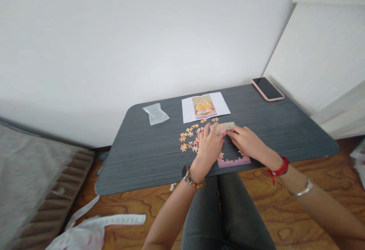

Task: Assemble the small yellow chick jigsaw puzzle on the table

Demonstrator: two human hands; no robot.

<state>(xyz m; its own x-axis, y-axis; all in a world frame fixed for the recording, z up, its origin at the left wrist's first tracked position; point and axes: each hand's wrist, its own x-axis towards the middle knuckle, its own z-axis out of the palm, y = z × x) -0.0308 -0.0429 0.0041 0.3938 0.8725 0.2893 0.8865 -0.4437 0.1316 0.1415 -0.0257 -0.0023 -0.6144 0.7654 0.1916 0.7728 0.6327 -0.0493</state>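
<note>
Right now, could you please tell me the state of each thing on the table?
Puzzle: partly assembled, both hands on it.
Loose pieces: scattered left of the puzzle.
Reference picture: flat, face up.
Plastic bag: crumpled; contents not visible.
Phone: screen dark, face up.

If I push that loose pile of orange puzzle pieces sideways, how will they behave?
The loose pieces look thin, flat and small, so probably light; they should slide on the table rather than roll. They lie scattered apart, so a push likely spreads them unevenly, and some may overlap.
</note>
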